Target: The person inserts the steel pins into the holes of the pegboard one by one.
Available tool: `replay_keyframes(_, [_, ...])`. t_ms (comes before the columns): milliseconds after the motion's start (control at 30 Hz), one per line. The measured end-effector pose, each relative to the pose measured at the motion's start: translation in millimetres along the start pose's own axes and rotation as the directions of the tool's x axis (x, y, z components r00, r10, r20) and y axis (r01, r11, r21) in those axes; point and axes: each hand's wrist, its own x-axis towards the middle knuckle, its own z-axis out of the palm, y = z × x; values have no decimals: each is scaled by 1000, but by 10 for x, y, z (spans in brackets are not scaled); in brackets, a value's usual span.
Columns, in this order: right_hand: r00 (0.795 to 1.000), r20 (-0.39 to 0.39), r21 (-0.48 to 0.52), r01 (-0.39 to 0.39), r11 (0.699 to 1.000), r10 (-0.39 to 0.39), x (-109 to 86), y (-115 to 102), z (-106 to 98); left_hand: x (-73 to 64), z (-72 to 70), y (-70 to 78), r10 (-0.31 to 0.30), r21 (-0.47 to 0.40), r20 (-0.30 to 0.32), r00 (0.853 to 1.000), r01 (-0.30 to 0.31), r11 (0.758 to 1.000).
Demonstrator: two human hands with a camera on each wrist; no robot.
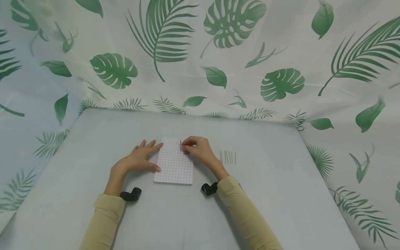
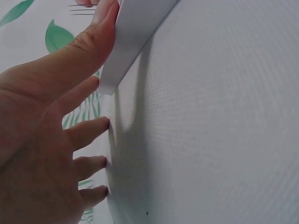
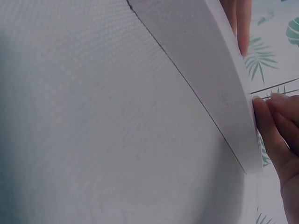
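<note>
Wide and pale grey, the flat tabletop (image 1: 275,194) stretches out below, and up behind its far edge climbs a white hanging sheet (image 1: 184,81) with green prints, running down both sides too: broad split leaves (image 1: 114,71) here, feathery palm fronds (image 1: 155,26) there, stems trailing!

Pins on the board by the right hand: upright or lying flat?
Upright: the right wrist view shows pins projecting from the top face of the pegboard beside the right hand.

From here, the right hand (image 1: 199,148) hides the lower end of the thin pin (image 1: 180,143) it pinches, any seating in the white board (image 1: 175,168) is unreadable, and both sleeves (image 1: 103,222) get cut off below.
</note>
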Motion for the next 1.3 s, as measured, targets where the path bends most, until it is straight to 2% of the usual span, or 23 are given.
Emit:
replay_keyframes(800, [1000,23,-43,-11,999,12,-16,-59,-56,-1,4,14,-8,5,-2,1000,8,1000])
replay_keyframes(1100, [1000,11,-81,18,997,-17,-95,21,-188,17,-9,17,-3,3,0,1000,3,1000])
replay_keyframes(1300, [999,-8,-126,37,991,-38,-159,94,-349,3,-2,31,-11,2,-5,1000,11,1000])
